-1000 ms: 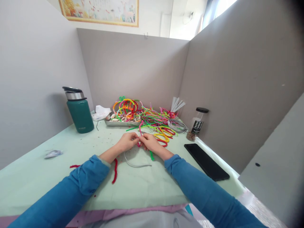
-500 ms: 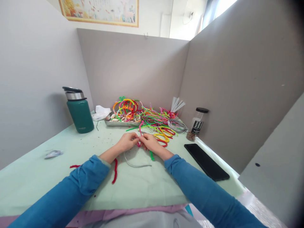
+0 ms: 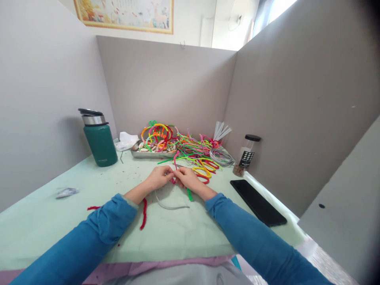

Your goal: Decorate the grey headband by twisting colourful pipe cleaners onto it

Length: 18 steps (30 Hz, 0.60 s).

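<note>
Close together over the middle of the table, my left hand (image 3: 159, 177) and my right hand (image 3: 187, 176) pinch a pink pipe cleaner (image 3: 175, 159) between their fingertips. One end of it sticks up and away from me, and a bit shows below the fingers. From beneath my left hand a grey wire (image 3: 166, 206) curves out over the cloth; whether I hold it is hidden. A green pipe cleaner piece (image 3: 189, 194) pokes out under my right hand. A dark red pipe cleaner piece (image 3: 143, 215) lies by my left wrist.
A metal tray (image 3: 152, 154) of shells and bent pipe cleaners stands at the back, beside a pipe cleaner pile (image 3: 196, 145) and a wire coil (image 3: 222, 157). A green bottle (image 3: 101, 144) is left; a clear jar (image 3: 245, 158) and black phone (image 3: 257, 202) are right.
</note>
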### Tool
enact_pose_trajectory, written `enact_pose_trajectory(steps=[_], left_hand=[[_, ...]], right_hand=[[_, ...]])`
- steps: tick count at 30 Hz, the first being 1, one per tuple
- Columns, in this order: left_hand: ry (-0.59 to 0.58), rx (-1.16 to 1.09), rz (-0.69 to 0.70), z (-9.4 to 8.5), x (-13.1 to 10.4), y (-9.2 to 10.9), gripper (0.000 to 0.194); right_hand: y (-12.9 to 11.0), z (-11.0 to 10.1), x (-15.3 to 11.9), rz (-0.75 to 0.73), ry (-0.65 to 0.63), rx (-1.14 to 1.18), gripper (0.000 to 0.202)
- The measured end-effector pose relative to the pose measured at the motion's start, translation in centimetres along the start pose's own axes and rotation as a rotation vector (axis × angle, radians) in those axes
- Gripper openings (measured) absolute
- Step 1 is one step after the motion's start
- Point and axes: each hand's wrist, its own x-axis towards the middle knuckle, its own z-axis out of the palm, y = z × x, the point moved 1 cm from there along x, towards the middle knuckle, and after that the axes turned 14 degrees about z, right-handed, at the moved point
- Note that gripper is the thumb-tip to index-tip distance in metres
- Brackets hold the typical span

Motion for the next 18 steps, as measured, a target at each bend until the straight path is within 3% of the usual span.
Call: enact_pose_trajectory(steps=[18], left_hand=[[-0.014, 0.043, 0.04, 0.07, 0.01, -0.35, 0.026]], right_hand=[[0.53, 0.08, 0.47, -0.03, 0.012, -0.052, 0.025]])
